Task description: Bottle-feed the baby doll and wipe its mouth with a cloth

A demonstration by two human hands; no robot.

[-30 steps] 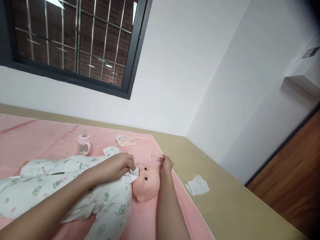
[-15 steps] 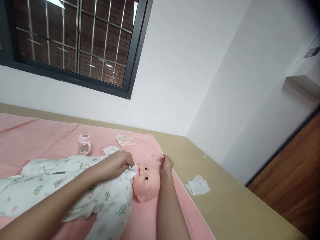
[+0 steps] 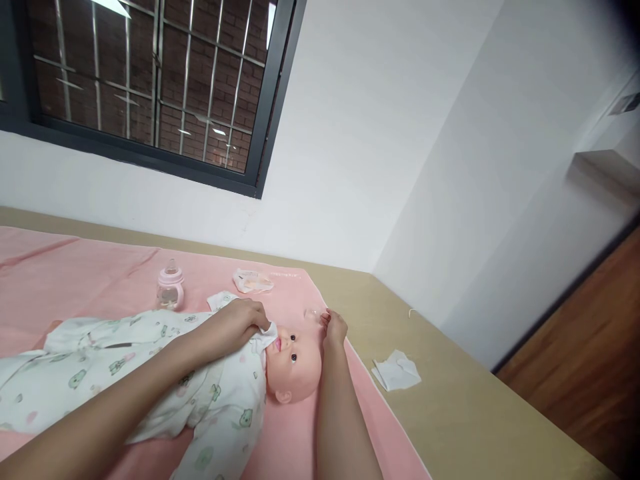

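Observation:
A baby doll [image 3: 300,373] lies on its back on a pink mat [image 3: 285,433], its head to the right, in a white sleepsuit [image 3: 220,393] printed with small green animals. My left hand [image 3: 243,323] is closed on a white tissue [image 3: 265,339], which rests against the doll's chin, just below its mouth. Beyond the top of the doll's head, my right hand [image 3: 334,327] has its fingers curled at a small clear plastic piece [image 3: 313,313]. Part of that piece is hidden by the fingers. My right forearm runs alongside the doll's head.
A pink-topped baby bottle [image 3: 170,288] with a handle stands behind the doll. A crumpled plastic packet [image 3: 253,281] lies near the mat's back edge. On the tan surface [image 3: 450,400] to the right is a folded white tissue [image 3: 397,371]. A white wall and barred window [image 3: 150,80] rise behind.
My left hand has shifted very slightly with the tissue, up toward the doll's mouth. My right hand has stayed in place.

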